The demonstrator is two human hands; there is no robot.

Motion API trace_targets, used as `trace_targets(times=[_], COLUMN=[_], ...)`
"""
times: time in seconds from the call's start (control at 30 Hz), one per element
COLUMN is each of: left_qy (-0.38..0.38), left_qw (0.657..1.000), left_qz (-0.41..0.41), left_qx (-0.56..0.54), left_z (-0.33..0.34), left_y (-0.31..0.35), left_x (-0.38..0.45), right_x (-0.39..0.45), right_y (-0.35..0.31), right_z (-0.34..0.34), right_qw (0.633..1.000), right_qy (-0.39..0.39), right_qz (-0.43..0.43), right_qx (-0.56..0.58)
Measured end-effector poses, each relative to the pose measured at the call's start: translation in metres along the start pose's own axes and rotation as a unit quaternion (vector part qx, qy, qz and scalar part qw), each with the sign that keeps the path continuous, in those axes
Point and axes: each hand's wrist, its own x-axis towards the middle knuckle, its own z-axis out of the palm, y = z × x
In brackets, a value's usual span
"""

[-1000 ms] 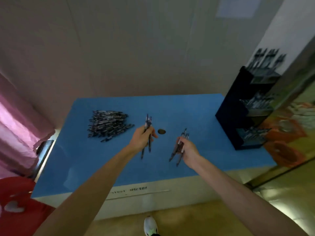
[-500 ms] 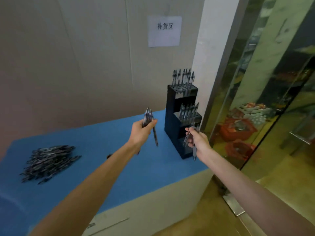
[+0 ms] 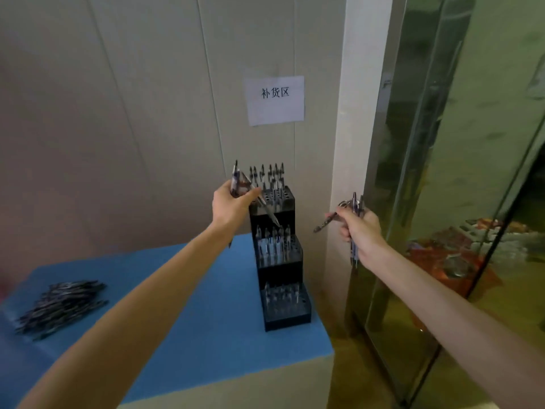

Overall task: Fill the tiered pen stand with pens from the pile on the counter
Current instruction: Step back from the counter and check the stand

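Blue table (image 3: 206,335) carries the tiered pen stand (image 3: 277,252); left hand (image 3: 231,206) and right hand (image 3: 358,228) fingers each pinch light, stiff, slippery pens, best held mid-barrel.

Black pen stand (image 3: 278,264); blue counter (image 3: 206,335); dark pen pile (image 3: 60,305); white sign (image 3: 275,100).

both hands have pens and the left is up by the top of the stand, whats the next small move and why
Probably lower the left hand so one of its pens drops into an open hole in the top tier of the stand. That pen already angles down beside those holes, while the right hand holds its pens off to the side.
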Motion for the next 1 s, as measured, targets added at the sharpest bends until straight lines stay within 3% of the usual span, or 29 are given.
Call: trace_targets(times=[0.23, 0.53, 0.7, 0.87, 1.0], left_qy=[0.048, 0.052, 0.027, 0.004, 0.007], left_qw=[0.996, 0.989, 0.989, 0.991, 0.988], left_qz=[0.011, 0.098, 0.106, 0.099, 0.129], left_qx=[0.071, 0.099, 0.098, 0.089, 0.084], left_z=[0.003, 0.034, 0.05, 0.061, 0.064], left_y=[0.029, 0.013, -0.01, -0.039, -0.045], left_x=[0.048, 0.123, 0.151, 0.172, 0.172], right_x=[0.07, 0.169, 0.217, 0.236, 0.251], right_y=[-0.034, -0.052, -0.043, -0.025, -0.004], right_z=[0.009, 0.046, 0.073, 0.092, 0.089], right_qw=[0.999, 0.992, 0.958, 0.921, 0.92], right_qy=[-0.027, -0.059, -0.112, -0.169, -0.194], right_qz=[-0.039, -0.092, -0.173, -0.259, -0.25], right_qx=[0.017, -0.056, -0.2, -0.238, -0.229])
